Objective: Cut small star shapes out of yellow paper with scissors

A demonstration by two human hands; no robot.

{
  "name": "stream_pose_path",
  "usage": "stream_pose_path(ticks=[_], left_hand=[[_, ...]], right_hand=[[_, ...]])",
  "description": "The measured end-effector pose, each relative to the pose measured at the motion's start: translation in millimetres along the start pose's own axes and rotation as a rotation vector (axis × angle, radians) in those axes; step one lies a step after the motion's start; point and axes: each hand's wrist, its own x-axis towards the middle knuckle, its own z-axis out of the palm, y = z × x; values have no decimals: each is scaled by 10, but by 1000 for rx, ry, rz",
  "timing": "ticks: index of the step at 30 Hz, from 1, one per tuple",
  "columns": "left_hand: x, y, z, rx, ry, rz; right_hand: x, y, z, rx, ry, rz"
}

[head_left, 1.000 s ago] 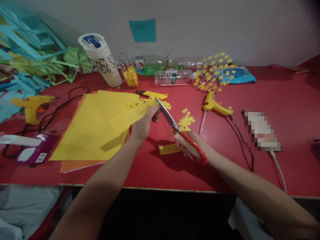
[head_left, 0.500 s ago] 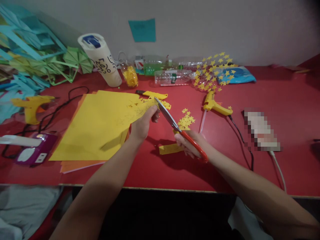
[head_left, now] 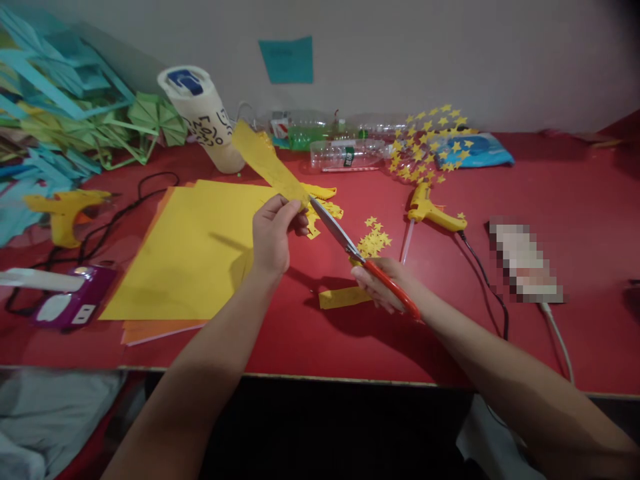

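Your left hand pinches the yellow paper strip between thumb and fingers at its lower right end, so nearly all of its length juts out beyond your grip, up and to the left, with the far end overlapping the white tumbler in view. Your right hand is closed around the red handles of the scissors; the blades point away from you and to the left, their tips at the pinched end of the strip, right beside your left fingertips. Whether paper sits between the blades, you cannot tell from here. Just beyond your left fingers lie yellow paper scraps and a partly covered yellow utility knife. The small pile of yellow paper stars is just beyond your right hand, and a second yellow strip lies beside that hand, on its left. Both forearms cross the front edge of the red tabletop, which shows between your wrists and in front of that second strip. To the left, a stack of yellow sheets reaches close to your left wrist; to the right, a yellow glue gun lies past your right hand, its black cord trailing toward your forearm.
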Motion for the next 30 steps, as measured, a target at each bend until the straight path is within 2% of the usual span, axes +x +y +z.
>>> stream_pose_path(ticks=[7, 21, 30], left_hand=[[29, -8, -50, 52, -48, 83], [100, -30, -132, 112, -120, 186], [105, -17, -119, 157, -121, 243]], right_hand=[[6, 36, -24, -24, -1, 19], [-6, 26, -89, -92, -64, -39], [-5, 14, -101, -89, -61, -32]])
